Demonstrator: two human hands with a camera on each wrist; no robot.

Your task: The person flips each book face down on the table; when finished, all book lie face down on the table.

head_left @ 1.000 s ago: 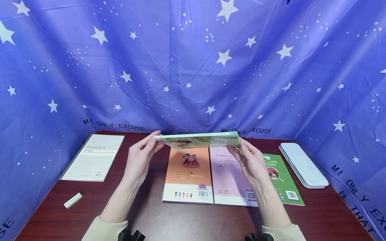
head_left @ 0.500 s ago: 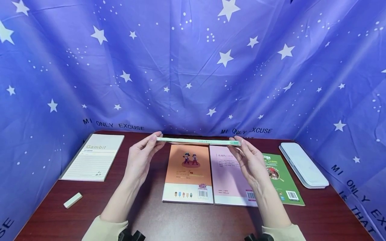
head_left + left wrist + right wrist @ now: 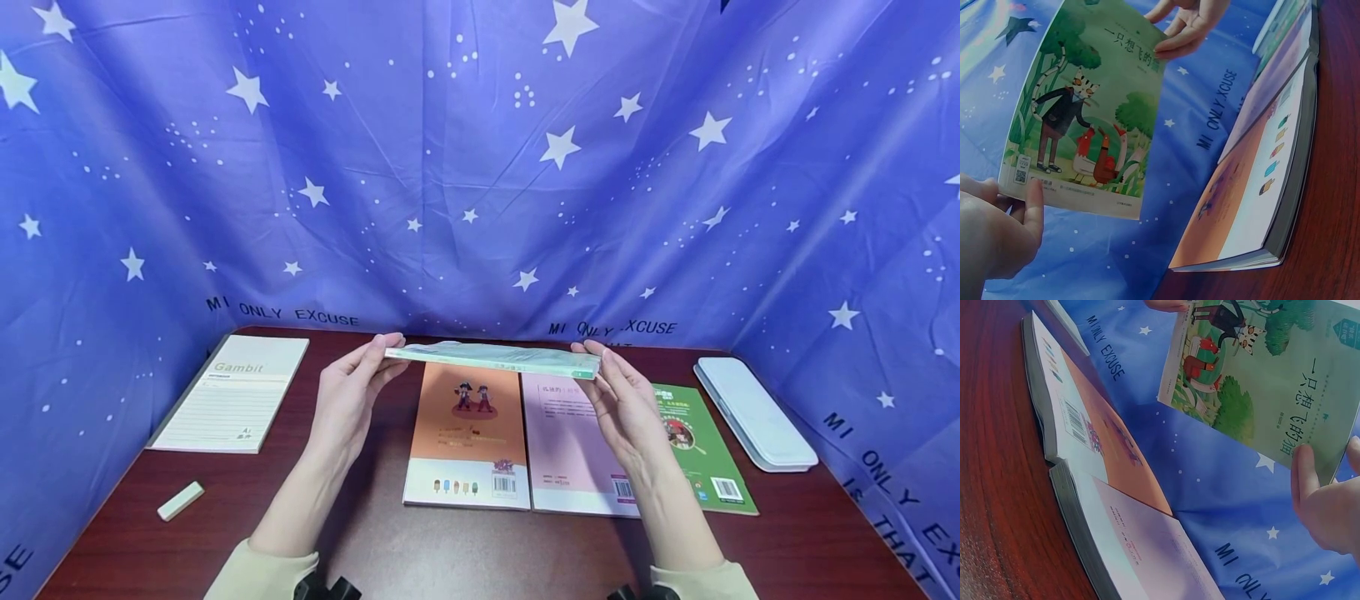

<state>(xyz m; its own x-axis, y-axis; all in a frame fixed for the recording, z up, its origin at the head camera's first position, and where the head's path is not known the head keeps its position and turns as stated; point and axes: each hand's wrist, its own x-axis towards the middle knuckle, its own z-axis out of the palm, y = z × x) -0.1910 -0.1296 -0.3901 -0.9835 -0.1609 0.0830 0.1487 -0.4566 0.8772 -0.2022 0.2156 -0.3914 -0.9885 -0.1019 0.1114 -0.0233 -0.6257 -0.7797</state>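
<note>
Both hands hold a green picture book [image 3: 491,360] in the air above the far part of the table. Its cover [image 3: 1079,119], seen in the left wrist view, shows a cat in a dark jacket and several birds. At one end the left hand [image 3: 348,396] pinches the book between thumb and fingers. The right hand [image 3: 626,404] grips the opposite end likewise, its fingers [image 3: 1307,472] lying on the cover in the right wrist view. From the head the book appears nearly edge-on, spine toward me. Beneath it lie an orange book [image 3: 468,433] and a pink book [image 3: 566,442].
A green book [image 3: 716,467] lies right of the pink one, partly behind the right forearm. Farther right is a white case [image 3: 753,412]. On the left are a Gambit notepad [image 3: 228,396] and a small whitish block [image 3: 181,501]. A starry blue curtain [image 3: 450,167] encloses the table [image 3: 420,550].
The held book has tilted: its underside showed first, then only its spine, and now a strip of its upper face. Its spine has dropped slightly. Both hands keep their grip almost in place.
</note>
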